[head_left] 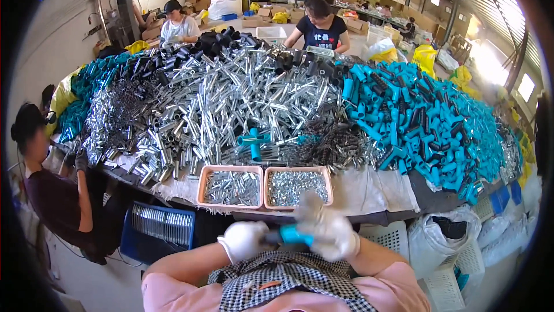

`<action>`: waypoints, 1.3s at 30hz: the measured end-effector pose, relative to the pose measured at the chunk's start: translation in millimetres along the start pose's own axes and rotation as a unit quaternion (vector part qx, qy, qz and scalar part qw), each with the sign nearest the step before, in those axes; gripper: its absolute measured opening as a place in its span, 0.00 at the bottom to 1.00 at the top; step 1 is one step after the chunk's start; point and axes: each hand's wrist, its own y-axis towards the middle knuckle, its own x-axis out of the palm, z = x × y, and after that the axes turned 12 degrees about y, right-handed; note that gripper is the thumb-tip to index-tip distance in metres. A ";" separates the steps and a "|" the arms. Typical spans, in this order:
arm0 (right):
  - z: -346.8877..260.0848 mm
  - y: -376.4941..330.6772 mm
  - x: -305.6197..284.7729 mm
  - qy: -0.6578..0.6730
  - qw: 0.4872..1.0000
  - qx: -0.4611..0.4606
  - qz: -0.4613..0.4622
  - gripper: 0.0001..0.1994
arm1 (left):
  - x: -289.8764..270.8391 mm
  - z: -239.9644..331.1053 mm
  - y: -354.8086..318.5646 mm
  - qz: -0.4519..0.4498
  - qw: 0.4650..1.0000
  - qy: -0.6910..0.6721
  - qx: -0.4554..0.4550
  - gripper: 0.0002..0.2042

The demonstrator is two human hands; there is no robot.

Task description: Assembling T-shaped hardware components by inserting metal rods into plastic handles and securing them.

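Observation:
In front of my apron, my left hand (pixel 242 241), in a white glove, is closed around the black end of a teal and black plastic piece (pixel 295 235). At the piece's other side is my right hand (pixel 330 232), also white-gloved and smeared by motion; its raised fingers overlap the front edge of the right tray. Whether it grips the piece cannot be made out. Beyond my hands, a pink tray (pixel 200 195) contains small metal pins, and a second pink tray (pixel 329 188) contains small shiny metal bits. A teal cross-shaped piece (pixel 254 143) lies behind them.
Metal tubes (pixel 216 93) are heaped mid-table, with dark springs (pixel 332 139) beside them and teal plastic fittings (pixel 404 116) at right. A blue crate (pixel 156 243) stands low left; white baskets (pixel 444 289) stand low right. Co-workers (pixel 55 191) are at the left and far sides.

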 end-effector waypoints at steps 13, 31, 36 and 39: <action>28.5 -9.3 -9.3 0.169 0.955 0.223 0.100 0.23 | -5.8 -7.8 16.7 0.143 0.976 -0.105 -0.128 0.12; 26.4 -0.5 -15.0 -0.164 0.951 -0.154 -0.211 0.44 | -18.1 3.5 7.6 -0.300 0.908 -0.279 0.086 0.23; 31.2 -22.3 15.5 0.342 0.818 0.461 -0.033 0.22 | -13.9 11.5 17.8 -0.126 0.987 0.089 -0.040 0.13; 16.5 -27.5 33.1 0.538 0.700 0.464 0.066 0.20 | 0.9 -23.6 25.2 0.108 0.974 0.182 0.084 0.16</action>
